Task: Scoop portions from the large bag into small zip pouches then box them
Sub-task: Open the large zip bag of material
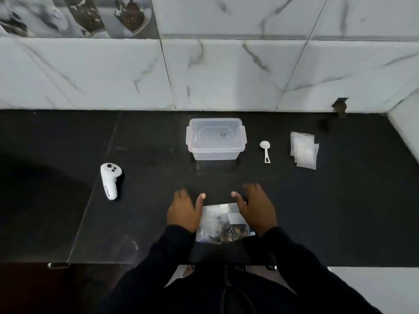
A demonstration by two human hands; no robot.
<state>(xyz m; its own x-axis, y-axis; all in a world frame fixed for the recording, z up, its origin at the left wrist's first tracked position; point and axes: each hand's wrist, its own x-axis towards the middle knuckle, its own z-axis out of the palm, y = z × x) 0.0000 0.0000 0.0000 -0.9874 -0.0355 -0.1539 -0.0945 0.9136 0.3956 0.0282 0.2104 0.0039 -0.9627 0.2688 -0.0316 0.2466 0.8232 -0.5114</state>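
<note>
A large clear bag [223,223] with dark contents lies flat on the black counter near its front edge. My left hand [184,209] lies at the bag's left side and my right hand [258,207] at its right side, both palms down with fingers spread and straight. Beyond the bag stands an open, empty clear plastic box [216,138]. A white scoop [265,150] lies right of the box. A small stack of clear zip pouches [305,149] lies farther right.
A white hand controller [110,181] lies on the counter at the left. The black counter [147,223] meets a marble-tiled wall at the back and a white wall at the far right. The counter's front edge runs just below the bag.
</note>
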